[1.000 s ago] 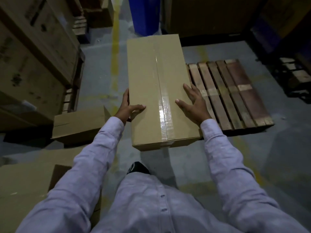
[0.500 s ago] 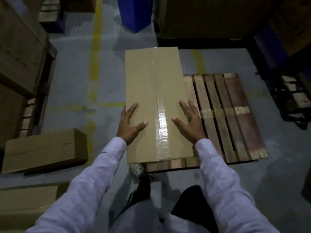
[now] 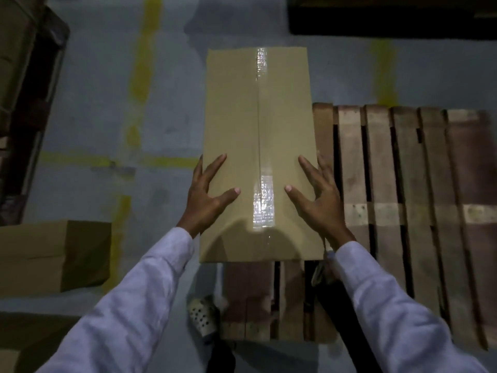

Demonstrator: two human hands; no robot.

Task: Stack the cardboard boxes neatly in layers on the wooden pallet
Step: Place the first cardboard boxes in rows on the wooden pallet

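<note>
Box at the pallet's left edge, clasped between two spread hands.

The left hand and right hand pressed on the near end from either side, fingers straight, thumbs on the taped lid; neither was curled round anything. Whether the box already rested on the slats could not be told. It looked stiff and probably not heavy, though long enough to swing; the glossy tape seemed slippery, so bare card at the side edges was the better hold.
</note>
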